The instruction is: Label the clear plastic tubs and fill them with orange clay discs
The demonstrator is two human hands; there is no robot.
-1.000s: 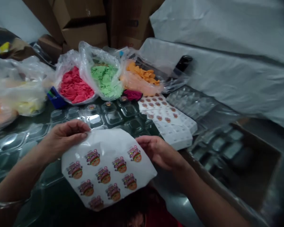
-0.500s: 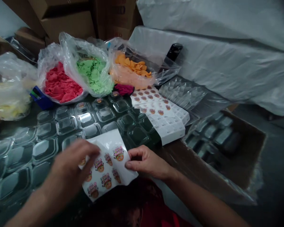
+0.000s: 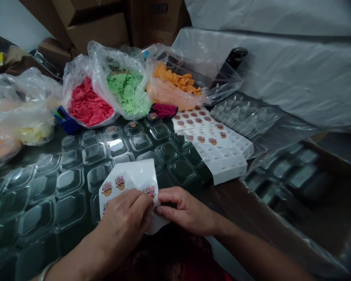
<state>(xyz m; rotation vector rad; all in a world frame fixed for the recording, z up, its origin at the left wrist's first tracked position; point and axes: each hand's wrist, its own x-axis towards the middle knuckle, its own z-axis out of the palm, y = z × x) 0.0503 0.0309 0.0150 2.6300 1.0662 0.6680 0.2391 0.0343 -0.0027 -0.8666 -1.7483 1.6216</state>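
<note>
A white sticker sheet with colourful burger-like cartoon labels is held up over the table's near edge. My right hand pinches its right edge between thumb and fingers. Across the sheet's front lies my left hand, fingers closed at a label near the right edge; its fingertips are partly hidden, so whether a label has come loose cannot be seen. Rows of clear plastic containers cover the table beyond and to the left. A few in the back rows carry a round label, such as the lidded container.
Bags of red pieces, green pieces and orange pieces stand at the back. More sticker sheets lie right of the containers. A plastic-lined box with clear containers sits at right. A blue holder stands at left.
My left hand has moved right across the sticker sheet and closed on a label near its right edge. My right hand keeps its pinch. The view has shifted slightly left.
</note>
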